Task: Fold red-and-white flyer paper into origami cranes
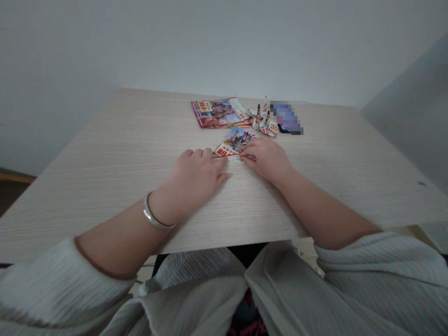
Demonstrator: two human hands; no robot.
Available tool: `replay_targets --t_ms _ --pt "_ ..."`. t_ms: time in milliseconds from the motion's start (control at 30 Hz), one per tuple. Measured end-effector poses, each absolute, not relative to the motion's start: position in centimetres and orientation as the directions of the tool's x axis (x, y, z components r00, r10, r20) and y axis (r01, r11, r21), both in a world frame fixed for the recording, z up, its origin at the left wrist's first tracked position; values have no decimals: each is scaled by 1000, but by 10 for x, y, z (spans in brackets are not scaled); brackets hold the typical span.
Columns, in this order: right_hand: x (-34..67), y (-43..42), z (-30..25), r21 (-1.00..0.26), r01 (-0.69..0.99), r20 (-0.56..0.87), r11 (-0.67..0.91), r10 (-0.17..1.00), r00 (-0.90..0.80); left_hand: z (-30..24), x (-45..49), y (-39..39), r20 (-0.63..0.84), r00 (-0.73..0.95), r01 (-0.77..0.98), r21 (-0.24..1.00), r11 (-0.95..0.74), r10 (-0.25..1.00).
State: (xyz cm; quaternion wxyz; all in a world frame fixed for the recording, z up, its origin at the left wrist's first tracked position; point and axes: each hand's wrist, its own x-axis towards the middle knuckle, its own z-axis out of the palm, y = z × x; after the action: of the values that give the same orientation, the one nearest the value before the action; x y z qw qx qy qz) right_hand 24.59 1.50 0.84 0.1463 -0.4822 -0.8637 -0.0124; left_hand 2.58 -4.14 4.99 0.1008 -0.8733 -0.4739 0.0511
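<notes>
A folded piece of printed flyer paper (235, 142), colourful with red numbers, lies on the wooden table (122, 154) in front of me. My left hand (196, 175) rests palm down with fingers curled, its fingertips pressing the paper's near left edge. My right hand (268, 156) pinches the paper's near right edge between thumb and fingers. A silver bangle sits on my left wrist.
Farther back lie a flat colourful flyer (219, 113), a folded paper crane (263, 120) made of the same print, and a dark blurred object (287, 119) to its right. Walls stand behind the table and to the right.
</notes>
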Motion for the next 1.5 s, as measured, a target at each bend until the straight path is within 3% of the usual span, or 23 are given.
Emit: replay_targets --t_ms 133,333,533,667,1000,1333,1500 --pt "245 17 6 -159 838 273 522 839 -471 43 26 -38 62 595 796 -188 -576 802" --pt "246 17 3 -165 834 295 526 833 -467 34 26 -29 23 685 723 -145 -676 728" --pt "248 22 0 -107 735 377 670 711 -593 33 23 -27 41 694 716 -136 -684 719" --pt "249 20 -1 -132 664 293 736 669 -683 31 22 -26 67 722 690 -136 -711 688" --pt "253 12 20 -117 713 127 692 722 -680 33 25 -25 45 733 676 -150 -721 678" --pt "275 2 45 -65 814 -42 577 814 -580 45 30 -31 -23 627 769 -139 -624 778" --pt "283 1 53 -100 823 -83 559 819 -567 53 31 -33 -88 538 819 -182 -545 838"
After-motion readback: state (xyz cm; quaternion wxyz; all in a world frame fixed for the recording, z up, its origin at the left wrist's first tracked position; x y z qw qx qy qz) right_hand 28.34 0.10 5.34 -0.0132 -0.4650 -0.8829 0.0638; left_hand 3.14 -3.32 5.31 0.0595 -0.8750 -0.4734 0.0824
